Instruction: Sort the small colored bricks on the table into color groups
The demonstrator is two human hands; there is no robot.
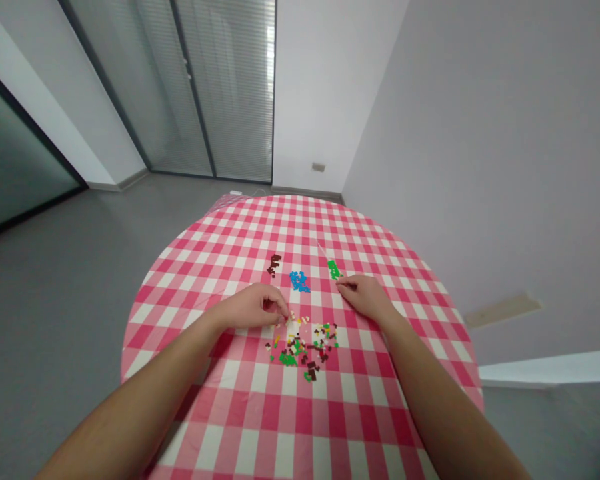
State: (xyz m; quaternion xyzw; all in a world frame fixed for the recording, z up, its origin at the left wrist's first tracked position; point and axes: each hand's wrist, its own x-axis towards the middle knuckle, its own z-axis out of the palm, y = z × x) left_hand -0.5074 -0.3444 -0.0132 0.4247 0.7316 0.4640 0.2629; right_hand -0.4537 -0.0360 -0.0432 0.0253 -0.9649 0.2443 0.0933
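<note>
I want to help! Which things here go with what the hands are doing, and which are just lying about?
Part of the job:
left hand, fingertips at the mixed plastic bricks
right hand, next to the green bricks
blue bricks
dark brown bricks

Just lying about:
red-and-white checked tablecloth
window blinds
wall plate

Two bare forearms show, the left forearm (130, 400) at about seven o'clock and the right forearm (445, 407) at about five o'clock, long and smooth, tapering to narrow wrists. No fabric or band shows on either. The left hand (253, 307) and the right hand (366, 297) are slim and bare, with thin fingers (275, 303); the nails are too small to make out.
</note>
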